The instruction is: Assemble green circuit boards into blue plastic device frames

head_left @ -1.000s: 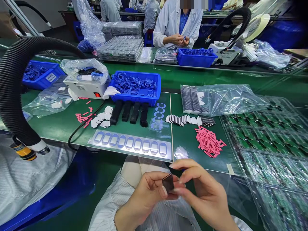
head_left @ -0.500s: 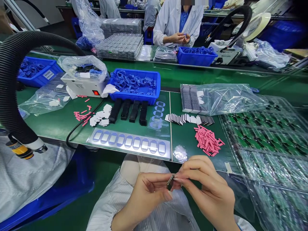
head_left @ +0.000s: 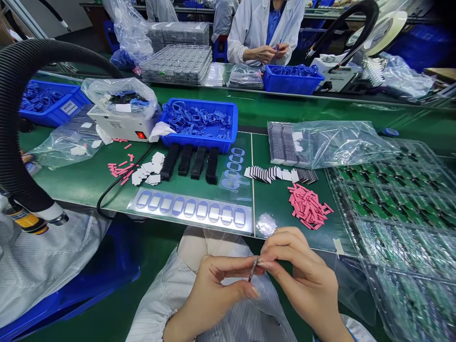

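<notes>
Above my lap, my left hand [head_left: 221, 289] pinches a small thin flat piece [head_left: 253, 270] between thumb and fingers. The piece is turned nearly edge-on, so its faces hardly show. My right hand [head_left: 302, 275] is closed, thumb and fingertips pinched together at the upper end of the same piece. Whether anything else lies between those fingertips is hidden. Closest on the bench are a small heap of clear film bits [head_left: 266, 224], a pile of pink strips [head_left: 309, 207] and a clear sheet of oval-framed pieces [head_left: 190, 209].
Behind stand black stacks [head_left: 185, 160], a blue bin [head_left: 234, 124] of blue frames and a row of thin white-and-black pieces [head_left: 263, 174]. Trays of green circuit boards [head_left: 374, 190] fill the right. A black hose [head_left: 10, 104] arches at left. A co-worker [head_left: 245, 28] sits opposite.
The thin piece has turned from showing part of its face to nearly edge-on. My right hand has shifted slightly left and up. The view has tilted a little.
</notes>
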Action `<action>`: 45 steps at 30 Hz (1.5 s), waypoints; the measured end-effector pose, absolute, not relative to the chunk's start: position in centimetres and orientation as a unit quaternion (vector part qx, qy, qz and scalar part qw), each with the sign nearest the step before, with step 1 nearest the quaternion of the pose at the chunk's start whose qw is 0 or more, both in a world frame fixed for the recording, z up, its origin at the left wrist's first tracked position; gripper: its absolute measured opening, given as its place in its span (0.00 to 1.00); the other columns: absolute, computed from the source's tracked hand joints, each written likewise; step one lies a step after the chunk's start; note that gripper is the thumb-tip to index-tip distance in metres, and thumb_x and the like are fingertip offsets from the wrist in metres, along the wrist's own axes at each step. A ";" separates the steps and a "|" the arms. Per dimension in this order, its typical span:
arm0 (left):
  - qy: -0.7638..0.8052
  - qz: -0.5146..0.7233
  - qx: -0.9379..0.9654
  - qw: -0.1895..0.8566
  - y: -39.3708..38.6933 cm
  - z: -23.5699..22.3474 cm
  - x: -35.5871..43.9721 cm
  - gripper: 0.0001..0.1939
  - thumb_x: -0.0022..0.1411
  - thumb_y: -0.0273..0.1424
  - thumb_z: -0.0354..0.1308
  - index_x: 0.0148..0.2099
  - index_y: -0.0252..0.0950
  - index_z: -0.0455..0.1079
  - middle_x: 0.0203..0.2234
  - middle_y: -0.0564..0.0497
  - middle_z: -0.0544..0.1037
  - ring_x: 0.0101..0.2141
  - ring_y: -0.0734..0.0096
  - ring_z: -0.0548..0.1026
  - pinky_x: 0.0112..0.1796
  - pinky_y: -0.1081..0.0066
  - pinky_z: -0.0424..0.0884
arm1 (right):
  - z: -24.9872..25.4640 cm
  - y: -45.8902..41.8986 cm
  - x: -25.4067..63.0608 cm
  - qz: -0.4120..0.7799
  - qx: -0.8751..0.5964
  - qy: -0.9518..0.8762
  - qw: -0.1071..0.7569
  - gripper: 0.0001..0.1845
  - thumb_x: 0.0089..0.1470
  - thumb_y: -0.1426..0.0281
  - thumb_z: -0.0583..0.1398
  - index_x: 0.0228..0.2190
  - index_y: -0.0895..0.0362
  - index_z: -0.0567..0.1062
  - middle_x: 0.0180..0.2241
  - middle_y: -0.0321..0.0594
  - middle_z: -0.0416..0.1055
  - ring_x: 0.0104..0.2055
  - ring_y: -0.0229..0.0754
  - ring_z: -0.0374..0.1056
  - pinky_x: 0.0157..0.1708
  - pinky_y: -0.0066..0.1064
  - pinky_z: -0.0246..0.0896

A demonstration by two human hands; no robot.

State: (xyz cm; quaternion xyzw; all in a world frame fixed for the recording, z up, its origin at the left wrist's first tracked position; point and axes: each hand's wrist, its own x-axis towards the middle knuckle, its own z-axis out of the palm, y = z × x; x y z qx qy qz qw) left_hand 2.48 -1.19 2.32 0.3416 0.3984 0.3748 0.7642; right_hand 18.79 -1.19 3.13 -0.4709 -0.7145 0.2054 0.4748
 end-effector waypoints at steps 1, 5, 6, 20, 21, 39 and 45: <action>0.396 0.383 0.336 0.764 -1.2 2.2 2.5 0.18 0.41 0.42 0.72 0.37 0.42 0.82 0.32 0.45 0.85 0.37 0.54 0.82 0.43 0.62 0.76 | 3.0 -1.3 18.6 0.192 -0.476 -0.720 0.466 0.08 0.54 0.78 0.59 0.30 0.53 0.72 0.25 0.35 0.71 0.31 0.41 0.66 0.31 0.35 0.62; 0.386 0.433 0.262 0.771 -1.1 1.2 3.1 0.16 0.37 0.37 0.75 0.33 0.42 0.82 0.30 0.47 0.86 0.34 0.60 0.83 0.38 0.69 0.78 | 2.2 -2.4 18.2 0.056 -0.493 -0.759 0.422 0.08 0.54 0.79 0.56 0.31 0.54 0.69 0.29 0.38 0.71 0.34 0.42 0.66 0.38 0.37 0.60; 0.397 0.442 0.243 0.767 -0.9 0.9 3.2 0.17 0.36 0.37 0.75 0.33 0.41 0.82 0.30 0.47 0.86 0.34 0.60 0.83 0.37 0.70 0.78 | 2.0 -2.6 18.3 0.030 -0.493 -0.764 0.415 0.08 0.53 0.79 0.56 0.31 0.54 0.69 0.31 0.39 0.71 0.35 0.42 0.65 0.39 0.37 0.59; 0.486 0.473 0.260 0.688 0.5 1.1 2.1 0.20 0.37 0.36 0.75 0.36 0.35 0.81 0.31 0.42 0.85 0.36 0.51 0.83 0.41 0.59 0.79 | -4.7 0.2 22.4 -0.045 -0.606 -0.738 0.294 0.08 0.58 0.72 0.58 0.40 0.55 0.74 0.42 0.44 0.77 0.46 0.49 0.70 0.44 0.42 0.59; 0.484 0.474 0.267 0.686 0.5 1.1 2.1 0.20 0.38 0.36 0.75 0.36 0.36 0.81 0.31 0.43 0.85 0.36 0.52 0.83 0.41 0.60 0.79 | -4.6 0.1 22.4 -0.043 -0.590 -0.753 0.289 0.09 0.58 0.72 0.58 0.41 0.54 0.75 0.43 0.42 0.78 0.47 0.49 0.71 0.46 0.42 0.59; 0.291 0.258 0.315 0.866 1.7 0.1 1.4 0.32 0.38 0.54 0.67 0.39 0.33 0.77 0.24 0.50 0.78 0.27 0.69 0.76 0.27 0.77 0.66 | 2.9 2.8 20.2 0.481 -0.247 -0.737 0.406 0.15 0.59 0.59 0.57 0.47 0.46 0.73 0.39 0.40 0.78 0.43 0.44 0.74 0.43 0.38 0.72; 0.400 0.228 0.482 0.746 7.0 1.9 -0.2 0.35 0.49 0.53 0.63 0.52 0.33 0.71 0.30 0.44 0.83 0.31 0.64 0.80 0.34 0.68 0.72 | -2.6 4.1 23.1 0.309 -0.474 -0.644 0.515 0.14 0.52 0.56 0.62 0.34 0.51 0.79 0.32 0.43 0.79 0.36 0.47 0.76 0.35 0.31 0.74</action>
